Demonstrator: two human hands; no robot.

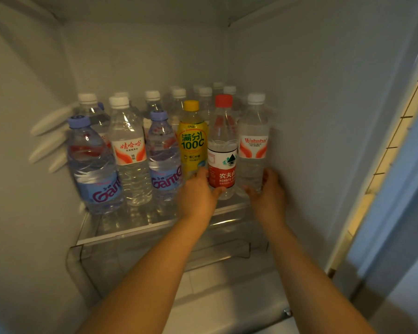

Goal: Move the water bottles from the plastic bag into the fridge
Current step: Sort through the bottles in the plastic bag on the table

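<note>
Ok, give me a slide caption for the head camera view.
Left hand grips a red-capped Nongfu bottle, right hand a Wahaha bottle, on a crowded fridge shelf.

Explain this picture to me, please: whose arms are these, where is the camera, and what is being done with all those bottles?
No machine here: a person wears a camera on the head, looking down into an open fridge. The left hand grips the red-capped bottle; the right hand grips the white-capped Wahaha bottle beside it. Both stand at the front of the glass shelf, next to a yellow drink bottle, two blue-labelled bottles and more white-capped ones behind. The plastic bag is not in view.
</note>
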